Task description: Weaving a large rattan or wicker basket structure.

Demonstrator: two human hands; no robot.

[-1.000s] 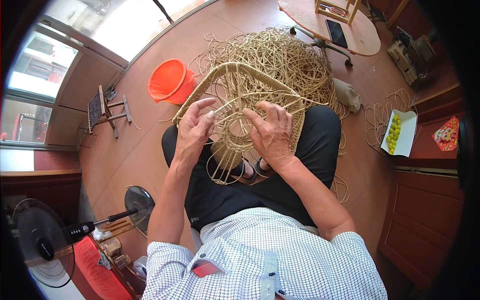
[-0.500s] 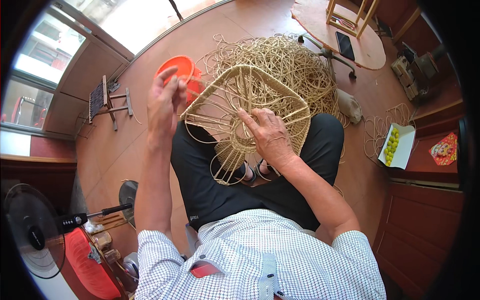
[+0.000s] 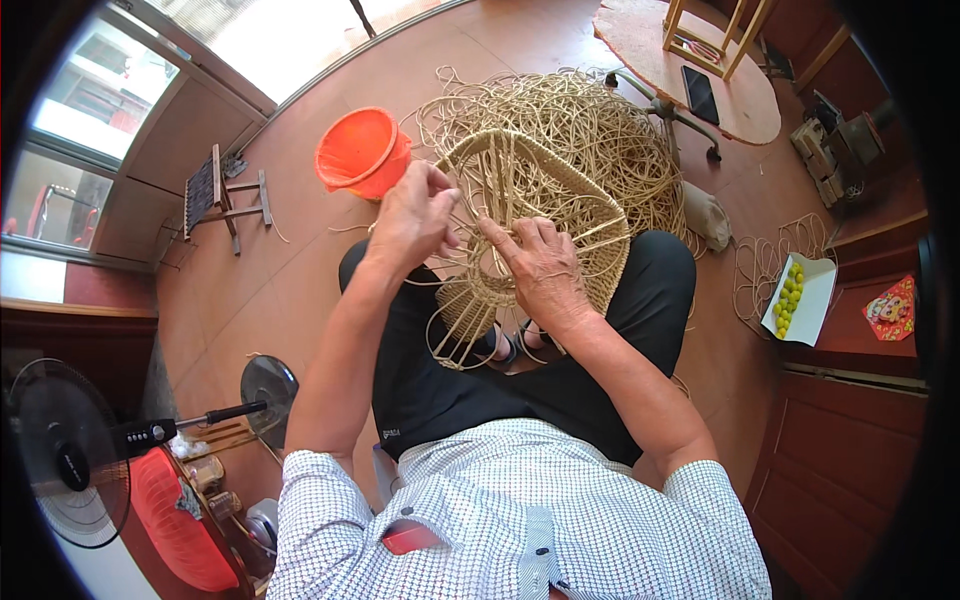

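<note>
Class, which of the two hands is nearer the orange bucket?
The left hand: in the picture it reaches the lower edge of the orange bucket, while the right hand is farther off, on the woven piece.

Reddish-brown square tiles form the floor [image 3: 270, 300]. Along its upper-left edge run metal-framed glass windows [image 3: 105, 85] above dull brown panels [image 3: 165, 155], meeting a wide opening [image 3: 265, 35] washed out by white daylight. Just in from that edge stands a small wooden stool with a dark slatted seat [image 3: 203, 193]. At the floor's upper-right corner is a pale, rounded wooden tabletop [image 3: 640, 50], an open light-wood frame [image 3: 748, 40] upon it. Dark red panelled wooden cabinetry [image 3: 840, 470] lines the right edge; a black pedestal fan [image 3: 72, 465] occupies the lower left.
</note>
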